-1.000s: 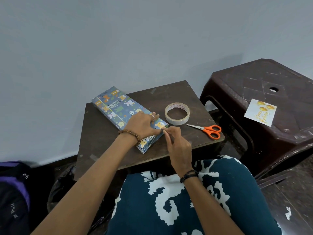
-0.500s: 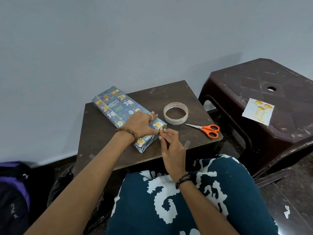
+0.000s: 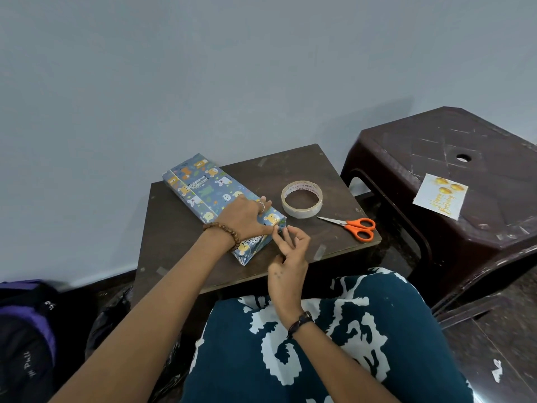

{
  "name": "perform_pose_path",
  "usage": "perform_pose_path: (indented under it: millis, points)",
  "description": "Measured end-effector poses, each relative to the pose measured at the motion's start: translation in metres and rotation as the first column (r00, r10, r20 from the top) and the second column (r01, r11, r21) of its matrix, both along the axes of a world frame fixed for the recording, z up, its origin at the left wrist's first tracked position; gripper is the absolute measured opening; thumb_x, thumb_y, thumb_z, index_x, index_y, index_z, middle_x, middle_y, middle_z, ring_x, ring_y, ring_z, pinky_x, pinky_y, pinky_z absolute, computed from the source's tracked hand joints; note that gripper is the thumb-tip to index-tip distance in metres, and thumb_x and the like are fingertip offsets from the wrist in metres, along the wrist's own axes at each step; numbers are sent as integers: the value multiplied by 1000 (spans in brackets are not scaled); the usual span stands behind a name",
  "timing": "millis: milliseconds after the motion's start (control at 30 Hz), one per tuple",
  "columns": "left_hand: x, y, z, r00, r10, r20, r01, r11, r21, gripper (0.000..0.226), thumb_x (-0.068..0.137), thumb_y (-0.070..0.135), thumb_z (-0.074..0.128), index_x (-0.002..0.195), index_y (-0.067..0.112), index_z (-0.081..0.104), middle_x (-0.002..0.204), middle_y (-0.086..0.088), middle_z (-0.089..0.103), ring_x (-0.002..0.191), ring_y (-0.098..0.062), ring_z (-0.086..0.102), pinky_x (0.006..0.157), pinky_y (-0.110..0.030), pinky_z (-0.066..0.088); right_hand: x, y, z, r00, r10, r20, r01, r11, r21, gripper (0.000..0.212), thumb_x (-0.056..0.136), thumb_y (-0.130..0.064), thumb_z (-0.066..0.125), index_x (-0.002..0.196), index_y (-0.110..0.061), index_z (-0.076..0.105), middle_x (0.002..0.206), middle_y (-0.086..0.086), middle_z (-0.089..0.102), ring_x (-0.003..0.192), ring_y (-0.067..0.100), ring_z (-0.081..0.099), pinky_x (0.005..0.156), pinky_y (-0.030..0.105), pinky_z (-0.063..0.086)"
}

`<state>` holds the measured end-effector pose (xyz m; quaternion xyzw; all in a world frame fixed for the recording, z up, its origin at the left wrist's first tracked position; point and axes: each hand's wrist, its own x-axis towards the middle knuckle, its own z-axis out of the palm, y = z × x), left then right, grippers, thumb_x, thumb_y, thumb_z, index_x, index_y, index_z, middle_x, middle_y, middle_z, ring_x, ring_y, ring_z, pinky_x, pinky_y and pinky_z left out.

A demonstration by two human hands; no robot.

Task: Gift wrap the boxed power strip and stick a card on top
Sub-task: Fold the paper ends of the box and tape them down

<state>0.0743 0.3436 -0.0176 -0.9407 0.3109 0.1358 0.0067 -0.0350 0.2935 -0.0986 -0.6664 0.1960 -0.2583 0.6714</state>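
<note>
Gift [image 3: 209, 193] lay on the table [image 3: 174, 234]; tape [image 3: 302, 200] at its three o'clock, scissors [image 3: 353, 226] at four, card [image 3: 440, 196] on the stool [image 3: 479, 242].

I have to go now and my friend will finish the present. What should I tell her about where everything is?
Left hand presses flat on the wrapped box, holding the near end fold down. Right hand is beside that end, one fingertip on the fold, holding nothing.
Tape roll and scissors lie on the small table. Birthday card lies on the brown stool.
Done: box wrapped. Left: check the near end is taped, then stick the card on top.
</note>
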Motion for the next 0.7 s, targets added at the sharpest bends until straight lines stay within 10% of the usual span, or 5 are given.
perform_pose_path:
  millis: [233,400,700]
  points:
    - [-2,-7,-10,979,186,80,-168,968,-187,53,86,54,52,128,23,56,128,2,56,121,-21,44,91,-35,42,5,0,2,998,-54,-14,55,997,52,62,66,30,26,118,7,50,96,-27,51,130,15,44,90,-9,21]
    - [1,-12,-8,935,354,1,-333,881,-337,43,73,55,67,109,30,67,116,7,62,110,-17,56,80,-29,44,5,-1,-1,999,-45,-18,46,997,69,58,68,29,27,111,-8,37,116,10,66,133,15,41,90,-10,20]
    - [1,-15,-5,902,430,-40,-414,833,-367,23,79,45,66,96,31,71,102,6,67,101,-17,60,74,-27,41,5,1,10,993,-86,-83,95,990,106,52,74,24,25,108,-15,34,113,10,68,127,10,45,99,1,25]
